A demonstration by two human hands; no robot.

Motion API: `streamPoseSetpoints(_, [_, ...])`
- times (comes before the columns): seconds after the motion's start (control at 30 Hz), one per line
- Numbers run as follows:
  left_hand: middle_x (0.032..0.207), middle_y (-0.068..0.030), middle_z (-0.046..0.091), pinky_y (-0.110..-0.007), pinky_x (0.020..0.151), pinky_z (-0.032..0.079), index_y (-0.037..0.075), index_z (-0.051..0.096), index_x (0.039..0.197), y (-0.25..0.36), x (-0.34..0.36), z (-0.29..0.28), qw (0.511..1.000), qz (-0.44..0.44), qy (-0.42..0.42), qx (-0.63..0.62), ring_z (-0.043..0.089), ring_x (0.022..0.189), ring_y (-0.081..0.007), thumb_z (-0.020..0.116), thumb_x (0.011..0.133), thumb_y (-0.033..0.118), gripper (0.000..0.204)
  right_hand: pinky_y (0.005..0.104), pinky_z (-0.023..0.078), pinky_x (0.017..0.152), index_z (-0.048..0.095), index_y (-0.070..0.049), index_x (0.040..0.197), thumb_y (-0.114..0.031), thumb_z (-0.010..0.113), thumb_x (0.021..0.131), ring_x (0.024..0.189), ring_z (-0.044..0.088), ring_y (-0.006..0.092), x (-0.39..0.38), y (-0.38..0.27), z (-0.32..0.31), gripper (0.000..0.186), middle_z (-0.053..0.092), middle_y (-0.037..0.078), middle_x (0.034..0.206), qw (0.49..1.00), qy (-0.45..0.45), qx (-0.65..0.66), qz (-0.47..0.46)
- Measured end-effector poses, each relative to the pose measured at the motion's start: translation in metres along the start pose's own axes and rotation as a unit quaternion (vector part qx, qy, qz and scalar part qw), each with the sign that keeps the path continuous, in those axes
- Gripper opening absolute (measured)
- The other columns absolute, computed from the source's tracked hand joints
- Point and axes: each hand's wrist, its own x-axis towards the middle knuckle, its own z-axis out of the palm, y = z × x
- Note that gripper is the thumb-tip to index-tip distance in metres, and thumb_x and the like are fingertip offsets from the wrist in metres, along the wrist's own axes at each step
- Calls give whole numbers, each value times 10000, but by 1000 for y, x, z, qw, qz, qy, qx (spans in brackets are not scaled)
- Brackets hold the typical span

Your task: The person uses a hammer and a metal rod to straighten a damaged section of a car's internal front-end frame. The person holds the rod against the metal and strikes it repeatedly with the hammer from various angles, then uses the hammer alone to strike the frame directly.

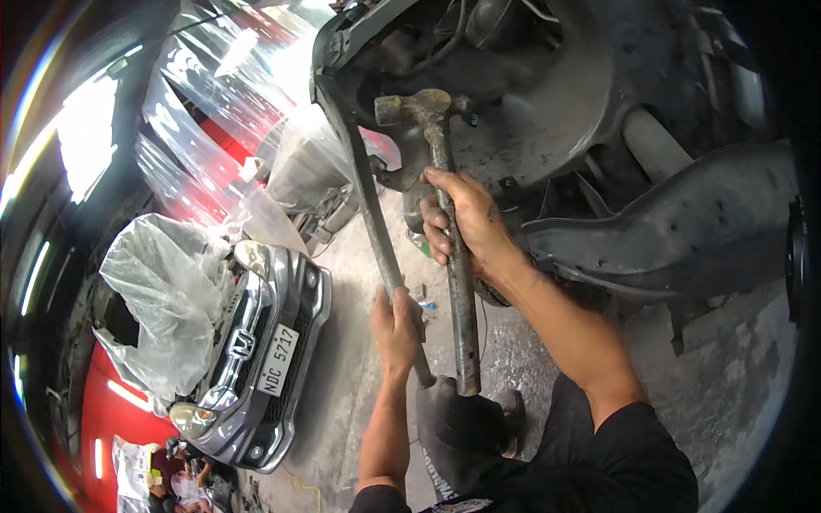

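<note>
My right hand point(470, 218) is wrapped round the metal pipe-like handle of a worn ball-peen hammer point(463, 316), a little below its head. The head is raised in front of the car's dark, open wheel well point(547, 111). My left hand point(397, 332) grips a long, flattened metal bar point(374, 205) near its lower end. This bar slants up and left, its upper end at the edge of the body panel point(329, 56); whether they touch I cannot tell. Hammer and bar stand apart, side by side.
A dark curved chassis beam point(658, 222) juts out at the right. To the left stands a grey car front point(265, 359), partly under plastic sheeting point(171, 282), beside red bodywork point(107, 385). Clear plastic point(192, 145) hangs behind. Concrete floor point(342, 402) lies below, with small bits on it.
</note>
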Motion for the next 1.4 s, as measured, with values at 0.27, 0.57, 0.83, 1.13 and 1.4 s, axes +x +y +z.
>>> streamPoseSetpoints(0.27, [649, 22, 485, -248, 408, 366, 75, 482, 975, 0, 2, 7, 998, 44, 31, 41, 455, 483, -63, 505, 1100, 288, 248, 335, 427, 373, 473, -98, 1083, -342, 602, 1012, 396, 467, 158, -4, 19, -6, 285, 474, 13, 641, 998, 45, 23, -26])
streamPoseSetpoints(0.57, [694, 30, 508, -247, 468, 375, 45, 583, 1015, -11, 3, -9, 999, 11, 37, 23, 464, 555, -47, 537, 1094, 369, 337, 337, 438, 427, 471, -123, 1090, -371, 573, 1023, 458, 481, 151, -1, 28, 20, 277, 486, 12, 666, 984, 128, 101, -74])
streamPoseSetpoints(0.83, [639, 11, 479, -256, 375, 375, 86, 469, 953, 11, -6, -4, 999, 16, -30, 1, 459, 457, -78, 466, 1110, 365, 320, 317, 415, 359, 515, -82, 969, -403, 604, 1008, 383, 452, 123, 13, 10, -16, 335, 419, -36, 560, 991, -27, -129, 22])
streamPoseSetpoints(1.13, [639, 14, 485, -255, 370, 369, 78, 488, 1001, 10, -3, -8, 999, 37, -7, 14, 450, 450, -75, 470, 1111, 334, 279, 318, 442, 377, 452, -83, 1184, -353, 586, 1027, 422, 515, 158, 3, 19, 0, 339, 526, 40, 690, 990, 70, -84, -89])
streamPoseSetpoints(1.4, [703, 23, 508, -235, 501, 385, 58, 534, 954, -6, 0, -10, 997, 59, 19, 37, 490, 588, -71, 482, 1112, 331, 320, 332, 453, 407, 428, -156, 1160, -307, 602, 1024, 461, 491, 143, 11, 25, 7, 268, 512, 19, 716, 988, 135, 12, -77])
